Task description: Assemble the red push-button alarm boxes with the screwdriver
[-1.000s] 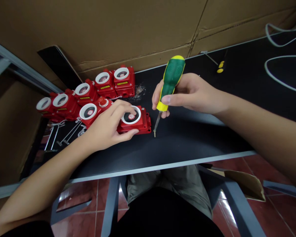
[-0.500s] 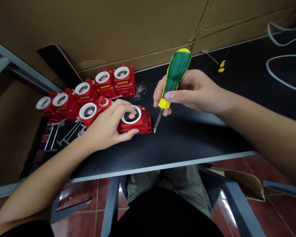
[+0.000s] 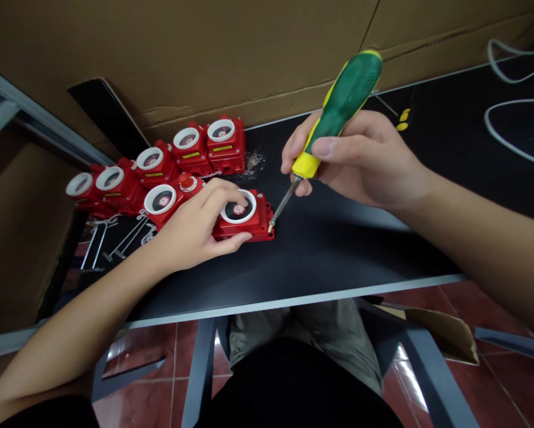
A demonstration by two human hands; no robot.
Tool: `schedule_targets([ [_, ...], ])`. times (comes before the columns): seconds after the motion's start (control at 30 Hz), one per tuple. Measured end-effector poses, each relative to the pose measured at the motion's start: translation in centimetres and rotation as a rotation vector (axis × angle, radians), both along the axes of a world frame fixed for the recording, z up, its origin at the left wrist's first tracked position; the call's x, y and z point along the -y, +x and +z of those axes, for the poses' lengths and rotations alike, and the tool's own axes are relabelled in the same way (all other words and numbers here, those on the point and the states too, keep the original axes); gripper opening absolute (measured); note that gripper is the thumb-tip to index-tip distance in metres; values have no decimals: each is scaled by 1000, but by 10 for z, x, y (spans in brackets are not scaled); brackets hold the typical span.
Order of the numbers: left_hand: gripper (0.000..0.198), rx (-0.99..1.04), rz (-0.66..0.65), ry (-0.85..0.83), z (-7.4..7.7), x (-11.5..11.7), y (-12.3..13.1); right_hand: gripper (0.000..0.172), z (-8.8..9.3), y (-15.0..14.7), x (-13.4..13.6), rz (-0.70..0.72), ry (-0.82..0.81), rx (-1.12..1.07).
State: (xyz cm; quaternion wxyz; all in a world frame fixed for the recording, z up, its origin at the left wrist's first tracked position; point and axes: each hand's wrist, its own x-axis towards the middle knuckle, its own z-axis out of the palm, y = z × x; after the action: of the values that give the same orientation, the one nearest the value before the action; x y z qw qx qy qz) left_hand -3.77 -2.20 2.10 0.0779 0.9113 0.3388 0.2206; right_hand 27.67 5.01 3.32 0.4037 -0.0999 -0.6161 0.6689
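My right hand (image 3: 353,151) grips a green and yellow screwdriver (image 3: 338,113), its shaft slanting down to the left. A small brass-coloured screw (image 3: 271,227) sits at the tip, over the right edge of a red box (image 3: 260,223) with a white ring around a dark round window. My left hand (image 3: 204,217) is wrapped over that box, thumb along its front side and fingers at the ring, holding it on the table. Just left of it lies another red box with a white ring (image 3: 160,200); a red knob (image 3: 187,181) stands behind my hand.
Several more red boxes (image 3: 224,142) line the back of the black table (image 3: 329,255). Metal T-shaped rods (image 3: 126,239) lie at the left. A dark flat panel (image 3: 108,116) leans on the cardboard. Another yellow-black tool (image 3: 403,122) and a white cable (image 3: 511,139) are at the right.
My right hand has brought the screwdriver left and tilted it, moving the screw from beside the box to its right edge. My left hand stays on the box.
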Motion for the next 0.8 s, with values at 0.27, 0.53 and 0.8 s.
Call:
schedule_targets([
  [0.27,38,12,-21,28,-1,-1,1,25,1,-6,9,-63,41,-63],
  [0.53,38,-2,16,-17,0,-1,0,27,13,11,1,-16,138,147],
  [0.8,39,6,8,-12,1,-1,0,32,7,16,-6,403,167,529],
])
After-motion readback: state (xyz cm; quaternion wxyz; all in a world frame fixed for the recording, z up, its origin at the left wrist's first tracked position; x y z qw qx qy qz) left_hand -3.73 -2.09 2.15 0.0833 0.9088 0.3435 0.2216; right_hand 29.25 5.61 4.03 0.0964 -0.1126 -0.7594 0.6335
